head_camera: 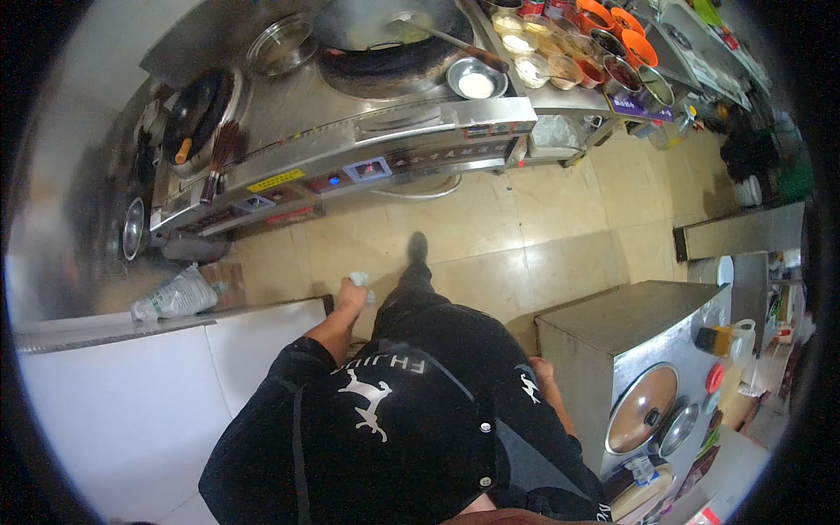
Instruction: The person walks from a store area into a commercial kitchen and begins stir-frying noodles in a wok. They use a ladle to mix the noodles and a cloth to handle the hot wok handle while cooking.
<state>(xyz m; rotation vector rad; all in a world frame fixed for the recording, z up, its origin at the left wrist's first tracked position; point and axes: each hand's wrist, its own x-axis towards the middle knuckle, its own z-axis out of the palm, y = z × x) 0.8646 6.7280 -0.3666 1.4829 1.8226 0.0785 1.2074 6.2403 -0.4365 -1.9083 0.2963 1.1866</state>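
My left hand, hanging low at my side, has its fingers closed around a crumpled pale cloth. Beyond that hand is the end of a white-tiled low wall. On the other side, my right hand hangs beside my hip near a metal-topped cabinet; its fingers are mostly hidden, so whether it holds anything cannot be seen. Before me stands a stainless steel wok range. A steaming wok sits on it, with a wooden-handled ladle resting across its rim.
A metal bowl with white contents stands by the wok. Seasoning tubs crowd the counter to the right. At left are a second wok and a bamboo brush. A glass lid lies on the right counter. Tiled floor runs between.
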